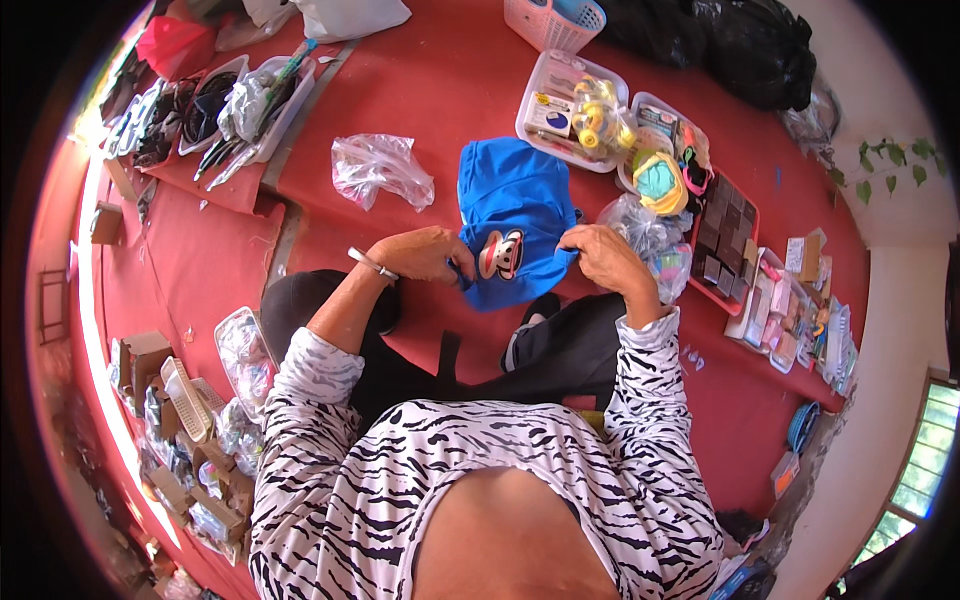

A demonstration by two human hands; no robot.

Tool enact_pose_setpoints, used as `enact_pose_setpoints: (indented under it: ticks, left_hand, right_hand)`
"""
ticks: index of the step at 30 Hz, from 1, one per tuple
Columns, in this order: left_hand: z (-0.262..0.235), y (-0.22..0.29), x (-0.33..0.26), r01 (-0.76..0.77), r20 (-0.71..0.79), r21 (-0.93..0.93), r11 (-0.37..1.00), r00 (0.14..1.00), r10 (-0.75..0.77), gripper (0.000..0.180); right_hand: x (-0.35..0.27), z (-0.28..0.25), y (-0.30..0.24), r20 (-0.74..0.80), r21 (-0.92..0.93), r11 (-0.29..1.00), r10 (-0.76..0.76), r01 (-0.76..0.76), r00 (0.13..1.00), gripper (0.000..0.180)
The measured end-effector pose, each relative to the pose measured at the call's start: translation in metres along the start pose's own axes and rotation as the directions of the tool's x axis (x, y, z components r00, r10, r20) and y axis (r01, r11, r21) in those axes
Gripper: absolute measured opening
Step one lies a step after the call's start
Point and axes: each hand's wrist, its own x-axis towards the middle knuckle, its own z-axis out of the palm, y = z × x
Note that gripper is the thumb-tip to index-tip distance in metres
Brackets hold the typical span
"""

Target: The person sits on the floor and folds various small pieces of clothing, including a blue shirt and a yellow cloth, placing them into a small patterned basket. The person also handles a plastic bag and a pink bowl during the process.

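Observation:
A blue cloth item (512, 190) with a cartoon monkey face printed near its lower end lies in front of my crossed legs. Whether it is a garment or a bag, I cannot tell. My left hand (432, 254) pinches its lower left edge, fingers curled in. On the other side, my right hand (606, 256) grips the lower right edge between thumb and fingers. The cloth is stretched between the two hands. A crumpled clear plastic bag (381, 172) rests to the left of the cloth, touched by neither hand.
Right of the cloth stand a bin with yellow toys (575, 62), a second filled bin (655, 118), clear plastic bags (640, 222) and a red tray of dark boxes (725, 235). Crowded bins (270, 115) stand far left; cartons and baskets (185, 400) lie near left.

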Motion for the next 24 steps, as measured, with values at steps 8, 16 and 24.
enact_pose_setpoints:
  ticks: [8, 16, 24]
  left_hand:
    - [0.007, -0.017, 0.012, -0.025, 0.036, 0.059, 0.998, 0.999, 0.023, 0.024]
    - [0.001, -0.032, 0.023, 0.343, -0.106, 0.172, 0.923, 0.938, -0.329, 0.027]
    - [0.026, -0.075, 0.058, 0.307, -0.283, -0.548, 0.778, 0.807, -0.518, 0.061]
  right_hand:
    - [-0.011, 0.0, 0.012, 0.037, -0.091, 0.996, 0.012, -0.008, 0.999, 0.03]
    - [-0.004, 0.002, 0.02, 0.254, -0.056, 0.993, 0.112, -0.101, 0.961, 0.03]
    - [0.044, -0.003, 0.042, -0.081, 0.048, 0.885, 0.466, -0.463, 0.881, 0.027]
